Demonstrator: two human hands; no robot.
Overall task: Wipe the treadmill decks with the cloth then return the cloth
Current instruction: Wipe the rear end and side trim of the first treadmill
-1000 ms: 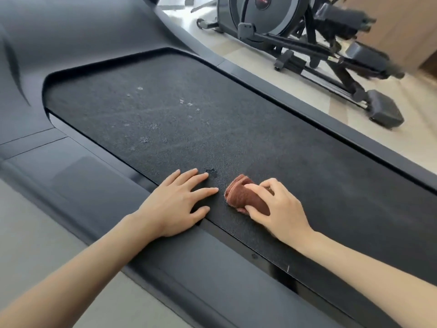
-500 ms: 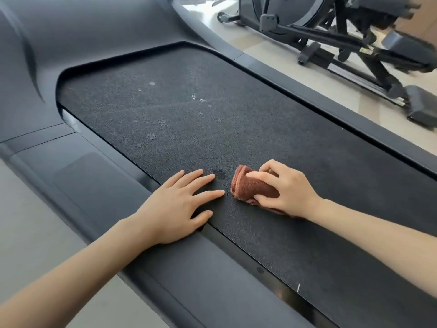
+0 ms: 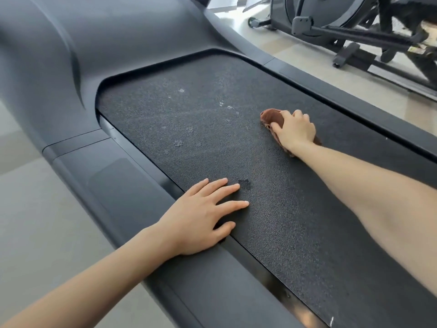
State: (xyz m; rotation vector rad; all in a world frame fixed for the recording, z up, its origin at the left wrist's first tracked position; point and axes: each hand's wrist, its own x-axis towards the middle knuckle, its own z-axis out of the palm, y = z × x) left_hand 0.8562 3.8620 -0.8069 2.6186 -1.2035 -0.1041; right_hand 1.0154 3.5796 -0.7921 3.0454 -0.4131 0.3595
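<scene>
I'm mid-wipe on the deck (image 3: 295, 209): my right hand (image 3: 295, 131) grips the cloth (image 3: 272, 117) and my left hand (image 3: 198, 218) lies flat. I'd sweep left over the pale spots (image 3: 178, 143) next.

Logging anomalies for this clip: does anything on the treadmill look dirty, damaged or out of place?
Yes. Pale blotches, seemingly unwiped residue, dot the belt left of the cloth under the right hand. A small dark smudge sits just beyond the left hand. Nothing looks broken or askew.
</scene>
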